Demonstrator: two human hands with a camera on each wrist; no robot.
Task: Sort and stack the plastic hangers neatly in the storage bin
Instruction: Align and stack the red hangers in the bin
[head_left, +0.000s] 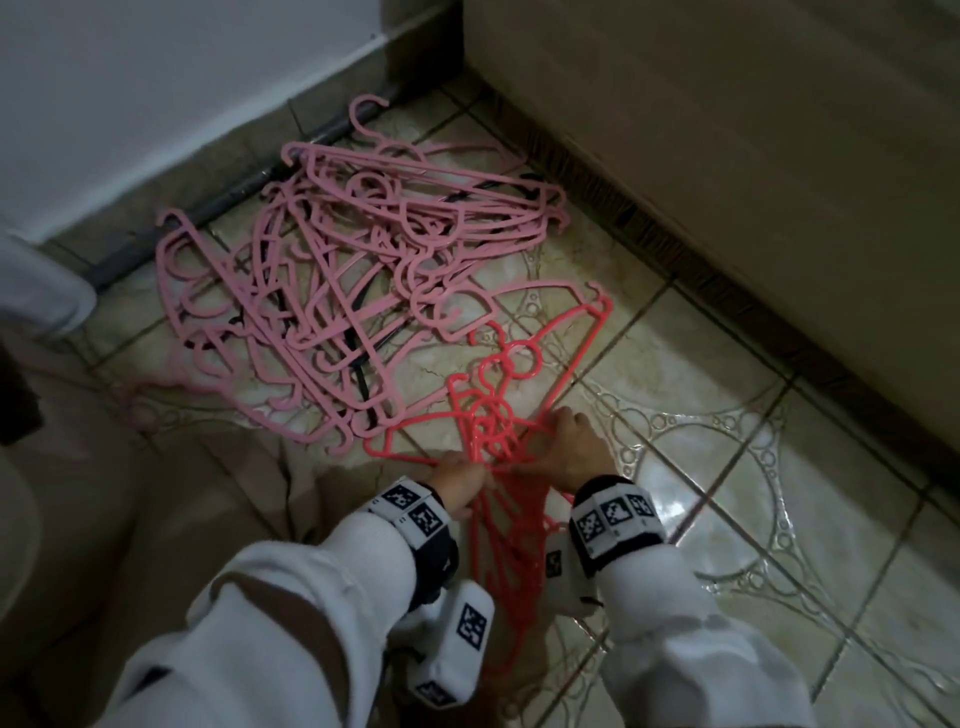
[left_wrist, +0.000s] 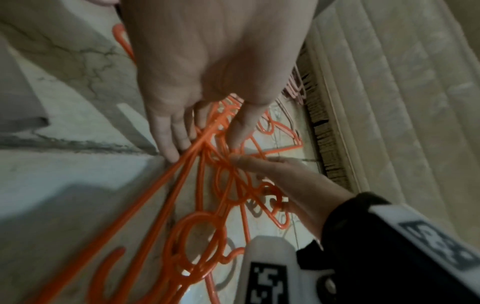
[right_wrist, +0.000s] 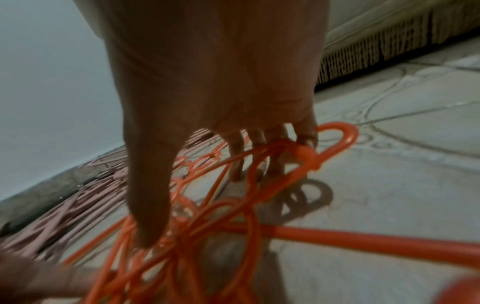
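A tangled pile of pink hangers (head_left: 332, 270) lies on the tiled floor near the wall. In front of it is a bunch of red hangers (head_left: 498, 415), some flat on the tiles and some raised between my hands. My left hand (head_left: 457, 486) grips the bunch from the left, its bars running between thumb and fingers (left_wrist: 205, 148). My right hand (head_left: 571, 447) grips the same red hangers (right_wrist: 337, 240) from the right, fingers curled over the bars and thumb below (right_wrist: 197, 205). Hooks and rings of the red hangers (left_wrist: 192, 242) hang under both hands.
A beige fringed piece of furniture (head_left: 727, 156) bounds the floor on the right. A white wall (head_left: 156, 78) with a dark pipe (head_left: 234, 197) along its base runs behind the pink pile. A white rounded object (head_left: 36, 291) stands at far left. Bare patterned tiles (head_left: 753, 467) lie to the right.
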